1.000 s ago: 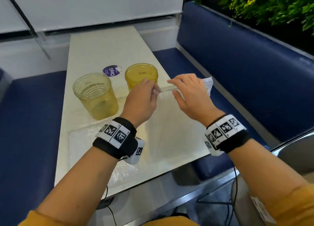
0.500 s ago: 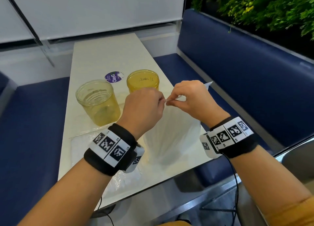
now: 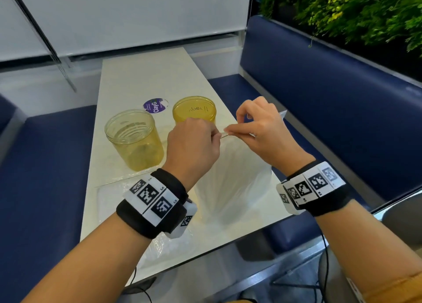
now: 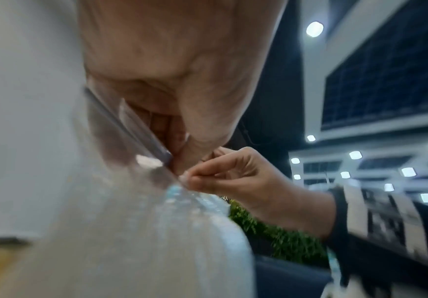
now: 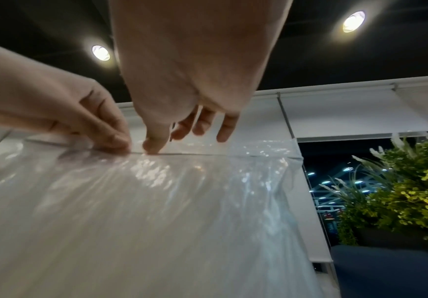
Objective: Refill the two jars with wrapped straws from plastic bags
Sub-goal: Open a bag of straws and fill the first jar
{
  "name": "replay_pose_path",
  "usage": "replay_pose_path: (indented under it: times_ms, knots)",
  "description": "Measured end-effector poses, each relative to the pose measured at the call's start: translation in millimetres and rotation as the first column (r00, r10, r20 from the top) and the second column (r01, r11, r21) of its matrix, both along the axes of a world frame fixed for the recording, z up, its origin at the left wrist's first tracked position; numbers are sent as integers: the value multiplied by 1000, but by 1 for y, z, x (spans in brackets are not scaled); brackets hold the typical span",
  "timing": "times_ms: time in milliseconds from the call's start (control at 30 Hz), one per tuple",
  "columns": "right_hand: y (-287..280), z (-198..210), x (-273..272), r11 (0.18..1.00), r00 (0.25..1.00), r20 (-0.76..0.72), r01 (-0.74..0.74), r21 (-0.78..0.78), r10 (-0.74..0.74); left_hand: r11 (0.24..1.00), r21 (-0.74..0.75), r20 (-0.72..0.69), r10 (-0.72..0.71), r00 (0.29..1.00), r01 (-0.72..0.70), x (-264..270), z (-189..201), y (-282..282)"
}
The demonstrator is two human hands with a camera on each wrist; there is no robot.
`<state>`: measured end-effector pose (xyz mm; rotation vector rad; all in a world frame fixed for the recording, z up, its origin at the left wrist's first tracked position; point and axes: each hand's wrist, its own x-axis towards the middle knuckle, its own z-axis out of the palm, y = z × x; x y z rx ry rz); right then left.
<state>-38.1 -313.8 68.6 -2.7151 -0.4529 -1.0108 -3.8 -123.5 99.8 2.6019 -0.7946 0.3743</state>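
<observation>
A clear plastic bag of wrapped straws (image 3: pixel 230 179) stands upright on the white table (image 3: pixel 141 79), held by its top edge. My left hand (image 3: pixel 194 147) pinches that top strip from the left, and my right hand (image 3: pixel 255 129) pinches it from the right, fingertips nearly meeting. The right wrist view shows the bag (image 5: pixel 156 211) hanging below both pinching hands. In the left wrist view the bag (image 4: pixel 131 231) is blurred. Two yellowish jars stand behind: a clear one (image 3: pixel 134 140) at left and a deeper yellow one (image 3: pixel 194 108) behind my left hand. Both look empty.
A second flat plastic bag (image 3: pixel 114 195) lies on the table under my left wrist. A purple round sticker (image 3: pixel 155 106) sits behind the jars. Blue bench seats (image 3: pixel 331 102) flank the table, with green plants (image 3: pixel 354 10) behind the right one.
The bag has been raised from lying flat to standing upright. Both hands have moved closer together on its top edge.
</observation>
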Motion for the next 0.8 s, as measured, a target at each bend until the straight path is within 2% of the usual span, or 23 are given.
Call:
replay_pose_path:
  times_ms: [133,300,467,600,800]
  knots:
    - [10,-10,-4,999,988,146,-46,0,46,997,-71,-52,27,998,-31,0,-3,-1]
    - [15,-12,-5,998,987,152,-60,-3,60,989,-145,-67,11,998,-21,-3,-5,1]
    - [17,-15,-7,999,976,217,-18,-30,25,958,-276,-163,35,986,-80,-2,-2,1]
    - [19,-19,-8,994,982,157,-99,-43,105,964,-241,-217,62,974,-115,-2,-1,-2]
    - [19,-14,-23,976,973,100,-199,-89,207,964,-161,-77,204,976,-214,11,7,-2]
